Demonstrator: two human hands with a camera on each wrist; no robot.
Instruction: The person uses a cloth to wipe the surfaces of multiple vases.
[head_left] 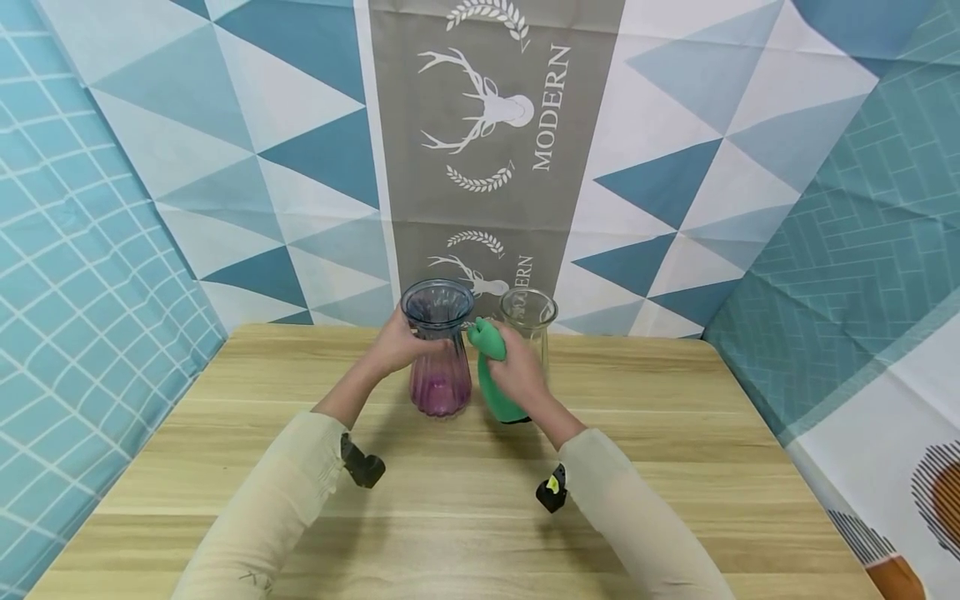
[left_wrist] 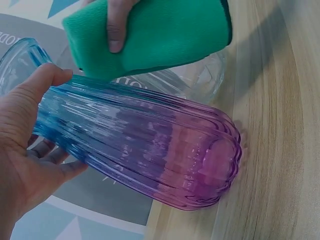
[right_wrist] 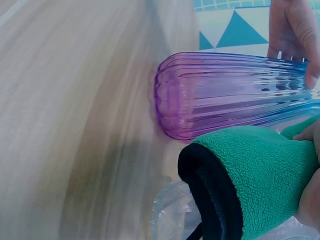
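A ribbed glass vase (head_left: 441, 379), blue at its flared top and purple at the base, stands upright on the wooden table. My left hand (head_left: 403, 343) grips it around the neck, thumb across the near side in the left wrist view. Bunched in my right hand (head_left: 519, 360) is a green cloth (head_left: 491, 387) with a dark edge (right_wrist: 212, 187), held beside the vase's right side. Behind the cloth stands a clear glass vase (head_left: 538, 321), partly hidden by the cloth and my right hand.
The wooden table (head_left: 465, 517) runs back to a wall covering (head_left: 495, 200) with triangles and a deer-head print. A blue tiled-pattern covering (head_left: 82, 275) is on the left, a teal one (head_left: 847, 258) on the right.
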